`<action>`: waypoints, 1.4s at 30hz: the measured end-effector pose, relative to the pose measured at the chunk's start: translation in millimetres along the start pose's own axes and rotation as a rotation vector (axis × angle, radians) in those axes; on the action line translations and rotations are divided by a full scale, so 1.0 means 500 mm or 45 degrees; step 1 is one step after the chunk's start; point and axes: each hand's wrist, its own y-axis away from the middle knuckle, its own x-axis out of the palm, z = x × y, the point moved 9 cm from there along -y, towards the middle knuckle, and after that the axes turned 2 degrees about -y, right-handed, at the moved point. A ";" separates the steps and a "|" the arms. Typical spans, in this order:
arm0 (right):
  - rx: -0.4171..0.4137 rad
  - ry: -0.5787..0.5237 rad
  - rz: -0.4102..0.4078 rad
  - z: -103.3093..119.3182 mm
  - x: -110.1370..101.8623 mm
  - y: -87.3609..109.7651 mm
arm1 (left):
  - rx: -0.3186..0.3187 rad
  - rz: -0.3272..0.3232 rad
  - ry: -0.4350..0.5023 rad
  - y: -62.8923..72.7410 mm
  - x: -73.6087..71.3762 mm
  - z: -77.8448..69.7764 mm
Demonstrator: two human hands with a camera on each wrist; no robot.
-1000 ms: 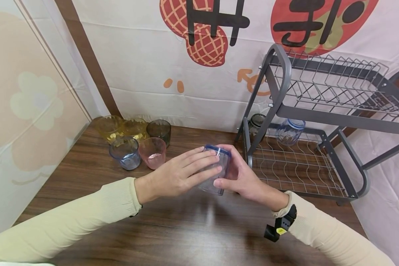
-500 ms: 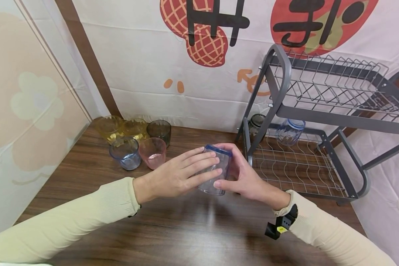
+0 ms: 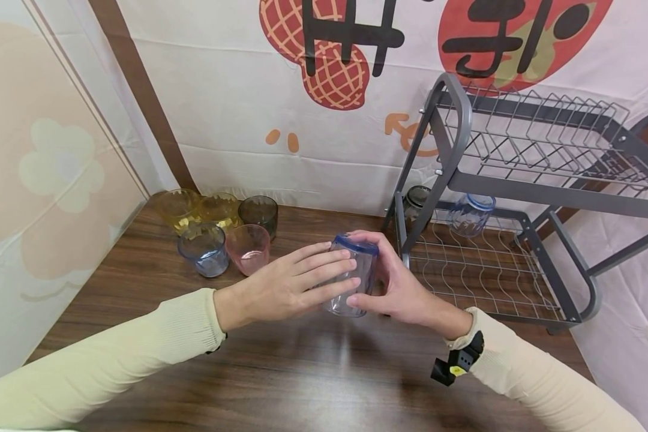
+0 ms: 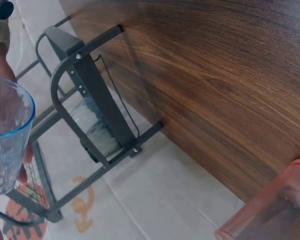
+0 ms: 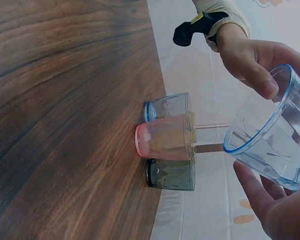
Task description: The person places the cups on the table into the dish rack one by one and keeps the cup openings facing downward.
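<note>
We've got the glass (image 3: 365, 264) clamped in our right hand (image 3: 393, 285), mouth down above the table (image 3: 324, 384); left hand (image 3: 288, 282) lies straight-fingered against it, likely for steadiness. Rack (image 3: 551, 193) glass (image 3: 468, 219): inverted too.

Your L arm (image 3: 124, 354) reaches in from 8 o'clock, R arm (image 3: 545, 375) from 4. L hand (image 3: 275, 288) aims approx. 2 o'clock, L fingers (image 3: 332, 289) nearly straight, sl. spread, L thumb (image 5: 264, 84) opposing. R hand (image 3: 402, 294) angles to 10, gripping; R thumb (image 3: 366, 301) points to 9, just beside your L fingertips.
</note>
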 end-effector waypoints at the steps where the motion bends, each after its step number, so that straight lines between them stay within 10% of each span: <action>1: -0.001 0.009 0.002 0.000 0.000 0.000 | 0.003 0.005 -0.007 0.001 0.000 0.000; 42: -0.078 0.414 -0.045 0.014 -0.017 0.006 | 0.073 -0.060 0.025 0.003 -0.017 -0.011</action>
